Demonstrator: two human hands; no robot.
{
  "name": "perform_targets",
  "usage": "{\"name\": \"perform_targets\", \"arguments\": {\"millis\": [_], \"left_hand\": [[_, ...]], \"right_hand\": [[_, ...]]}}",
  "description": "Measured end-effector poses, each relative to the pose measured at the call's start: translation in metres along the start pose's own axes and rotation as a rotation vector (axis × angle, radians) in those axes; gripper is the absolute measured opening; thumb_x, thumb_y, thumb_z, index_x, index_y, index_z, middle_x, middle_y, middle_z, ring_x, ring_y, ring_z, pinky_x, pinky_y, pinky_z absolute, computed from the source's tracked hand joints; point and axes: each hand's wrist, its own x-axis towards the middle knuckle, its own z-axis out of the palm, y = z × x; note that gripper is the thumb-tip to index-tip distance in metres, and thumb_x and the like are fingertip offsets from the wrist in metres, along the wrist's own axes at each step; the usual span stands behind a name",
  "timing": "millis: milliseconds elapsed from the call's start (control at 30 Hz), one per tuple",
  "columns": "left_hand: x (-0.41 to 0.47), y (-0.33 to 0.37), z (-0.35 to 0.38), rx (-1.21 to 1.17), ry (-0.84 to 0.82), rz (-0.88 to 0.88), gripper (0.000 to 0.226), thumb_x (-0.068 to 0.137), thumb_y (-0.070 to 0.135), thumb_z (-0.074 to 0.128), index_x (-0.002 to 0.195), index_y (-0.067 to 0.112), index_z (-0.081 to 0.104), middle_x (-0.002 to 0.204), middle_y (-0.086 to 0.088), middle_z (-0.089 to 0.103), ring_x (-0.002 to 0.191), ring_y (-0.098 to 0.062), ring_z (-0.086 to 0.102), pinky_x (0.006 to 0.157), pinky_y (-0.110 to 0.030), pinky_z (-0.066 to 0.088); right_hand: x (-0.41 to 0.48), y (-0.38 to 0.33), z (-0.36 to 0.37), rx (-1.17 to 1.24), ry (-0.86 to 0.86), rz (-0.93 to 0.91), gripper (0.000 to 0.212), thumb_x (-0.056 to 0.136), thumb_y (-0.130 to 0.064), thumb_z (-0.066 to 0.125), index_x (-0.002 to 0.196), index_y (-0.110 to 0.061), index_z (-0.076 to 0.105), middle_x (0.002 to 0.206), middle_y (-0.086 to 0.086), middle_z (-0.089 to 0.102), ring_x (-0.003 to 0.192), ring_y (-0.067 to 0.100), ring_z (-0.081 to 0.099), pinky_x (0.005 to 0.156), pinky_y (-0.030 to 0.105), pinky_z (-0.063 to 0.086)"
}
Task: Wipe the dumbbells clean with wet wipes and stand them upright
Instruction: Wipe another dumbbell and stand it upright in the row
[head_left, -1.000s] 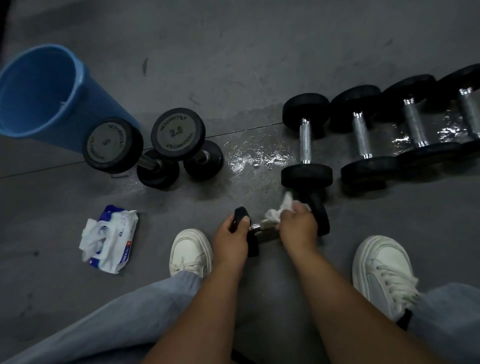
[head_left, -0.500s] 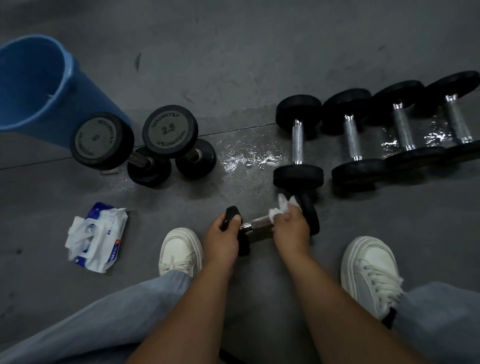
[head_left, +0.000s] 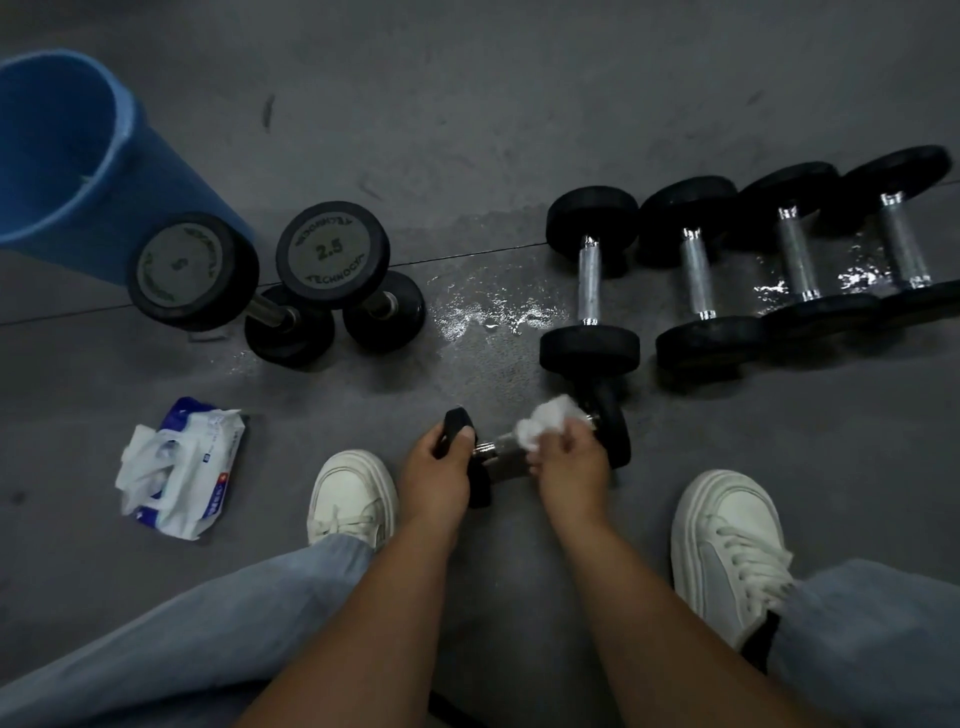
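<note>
Head view: the dumbbell (head_left: 501, 458) lies near centre between the shoes (head_left: 353, 493), left hand (head_left: 441, 470) gripping its left head, right hand (head_left: 571, 462) clutching a wet wipe (head_left: 545, 423) against the handle. Heavy, rigid and probably slick where damp, it is best held by the heads. Hands hide part of the handle; its weight marking is unseen.

Upright dumbbell (head_left: 332, 249) top face: "2.5", "TECHNOGYM". Neighbouring dumbbell (head_left: 192, 270): faint "5".
</note>
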Motion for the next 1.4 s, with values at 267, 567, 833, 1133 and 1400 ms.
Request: {"name": "perform_targets", "arguments": {"millis": [267,567,833,1133,1400], "left_hand": [[-0.003,-0.003,-0.001,0.01,-0.012,0.016,0.028,0.095,0.021,0.063,0.123,0.015,0.066,0.104,0.001,0.07,0.082,-0.004,0.061,0.059,-0.002,0.043],[-0.011,-0.005,-0.004,-0.001,-0.046,-0.009,0.032,0.095,0.018,0.064,0.126,0.016,0.062,0.112,-0.001,0.069,0.095,-0.012,0.064,0.069,-0.015,0.045],[-0.025,-0.02,-0.009,-0.05,-0.043,-0.068,0.024,0.093,0.025,0.065,0.116,0.017,0.063,0.104,0.004,0.069,0.093,-0.01,0.064,0.082,-0.023,0.051],[-0.027,-0.034,-0.011,-0.113,0.031,-0.162,0.025,0.093,0.035,0.064,0.104,0.014,0.072,0.091,-0.002,0.071,0.074,-0.013,0.06,0.083,-0.038,0.054],[-0.026,-0.033,-0.008,-0.158,0.03,-0.254,0.017,0.09,0.035,0.065,0.081,0.021,0.064,0.082,-0.001,0.066,0.072,-0.017,0.057,0.072,-0.034,0.05]], "right_hand": [[-0.001,-0.017,-0.006,0.209,-0.077,0.141,0.016,0.092,-0.005,0.052,0.084,-0.014,0.062,0.058,0.005,0.055,0.037,0.003,0.047,0.038,0.017,0.041],[0.001,-0.017,-0.01,0.252,-0.045,0.2,0.016,0.093,-0.009,0.051,0.101,-0.017,0.062,0.067,0.007,0.061,0.048,0.014,0.054,0.042,0.022,0.046],[-0.001,-0.017,-0.014,0.105,-0.055,0.188,0.014,0.089,-0.01,0.05,0.086,-0.015,0.063,0.065,0.008,0.06,0.048,0.015,0.053,0.045,0.026,0.046],[-0.025,-0.002,-0.019,0.195,0.042,0.18,0.019,0.093,-0.005,0.044,0.086,-0.016,0.059,0.058,0.003,0.054,0.044,0.012,0.046,0.039,0.019,0.038],[-0.018,-0.009,-0.016,0.002,0.002,0.134,0.019,0.093,-0.015,0.048,0.079,-0.014,0.061,0.056,0.003,0.055,0.046,0.016,0.05,0.046,0.024,0.044]]}}
